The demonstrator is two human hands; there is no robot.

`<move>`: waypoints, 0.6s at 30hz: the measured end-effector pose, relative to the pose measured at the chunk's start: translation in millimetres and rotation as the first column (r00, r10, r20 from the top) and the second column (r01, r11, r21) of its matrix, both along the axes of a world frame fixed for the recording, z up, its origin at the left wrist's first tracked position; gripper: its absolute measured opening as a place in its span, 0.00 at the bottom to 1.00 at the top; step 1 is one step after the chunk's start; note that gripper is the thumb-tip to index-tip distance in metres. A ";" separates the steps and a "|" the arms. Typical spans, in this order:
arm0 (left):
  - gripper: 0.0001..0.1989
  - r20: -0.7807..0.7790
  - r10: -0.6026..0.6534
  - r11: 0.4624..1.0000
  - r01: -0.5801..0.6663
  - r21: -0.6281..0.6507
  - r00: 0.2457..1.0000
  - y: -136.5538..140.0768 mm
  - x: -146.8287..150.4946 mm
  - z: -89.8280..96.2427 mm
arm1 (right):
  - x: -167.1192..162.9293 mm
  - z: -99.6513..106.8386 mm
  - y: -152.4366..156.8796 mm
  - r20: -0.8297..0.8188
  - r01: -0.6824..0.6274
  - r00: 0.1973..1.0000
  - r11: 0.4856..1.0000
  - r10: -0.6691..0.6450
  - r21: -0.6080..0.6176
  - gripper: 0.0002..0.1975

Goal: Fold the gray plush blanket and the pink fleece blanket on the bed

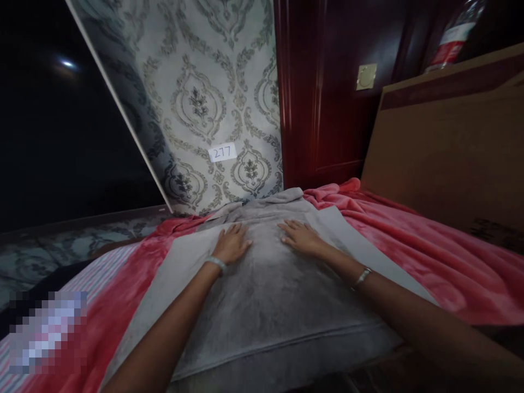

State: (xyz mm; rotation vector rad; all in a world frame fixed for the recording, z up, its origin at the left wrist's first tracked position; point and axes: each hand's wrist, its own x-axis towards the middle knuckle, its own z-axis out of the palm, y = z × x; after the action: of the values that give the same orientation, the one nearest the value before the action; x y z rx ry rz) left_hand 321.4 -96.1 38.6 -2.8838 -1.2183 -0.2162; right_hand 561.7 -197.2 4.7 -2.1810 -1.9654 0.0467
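A grey plush cloth (262,305) lies spread out in front of me, its far end gathered in folds near the wall. My left hand (232,244) rests on it, palm down with the fingers stretched out, a pale bracelet (215,263) on the wrist. Level with it and to the right, my right hand (301,237) also lies flat on the cloth, fingers spread. A silver bangle (362,276) circles that wrist. Beneath the cloth a pale flat sheet (364,245) shows along both sides. Neither hand holds anything.
A pink-red blanket (434,245) lies around the cloth on both sides. On the left are striped fabric (102,273) and a large dark screen (73,125). A cardboard box (446,147) stands right, with a bottle (452,43) above. A paper label (222,152) marks the patterned wall.
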 end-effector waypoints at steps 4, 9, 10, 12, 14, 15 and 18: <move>0.33 -0.124 0.102 0.993 -0.107 -0.040 0.987 23.8 33.8 -40.1 | 5.6 -20.7 41.4 0.052 0.056 0.997 0.998 -0.055 -0.005 0.32; 0.35 -0.086 0.115 0.990 -0.121 -0.075 0.990 33.3 33.2 -84.2 | 16.2 -67.9 54.5 0.087 0.059 0.995 0.998 -0.055 -0.037 0.33; 0.35 -0.083 0.109 0.991 -0.116 -0.073 0.991 35.5 31.2 -84.8 | 19.4 -71.8 55.6 0.075 0.052 0.996 0.998 -0.049 -0.043 0.33; 0.36 -0.102 0.125 0.989 -0.131 -0.062 0.987 44.6 23.6 -79.8 | 32.1 -74.1 57.6 0.050 0.026 0.998 0.997 -0.023 -0.075 0.34; 0.35 -0.126 0.184 0.981 -0.190 -0.043 0.975 60.8 8.1 -71.8 | 55.6 -74.2 58.0 0.036 0.023 0.999 0.993 -0.019 -0.115 0.34; 0.35 -0.133 0.229 0.971 -0.236 -0.039 0.964 71.0 -3.3 -68.1 | 70.7 -75.2 57.0 0.037 0.046 0.998 0.991 -0.042 -0.125 0.34; 0.35 -0.129 0.389 0.914 -0.400 -0.071 0.912 103.3 -48.2 -61.9 | 115.0 -82.5 49.5 0.035 0.164 0.986 0.984 -0.162 -0.072 0.35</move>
State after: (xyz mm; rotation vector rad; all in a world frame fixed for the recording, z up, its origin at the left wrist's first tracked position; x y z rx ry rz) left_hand 273.3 7.2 -23.3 -2.5971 -1.7916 0.0099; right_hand 676.7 -147.7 -77.8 -2.3955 -1.8201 0.0656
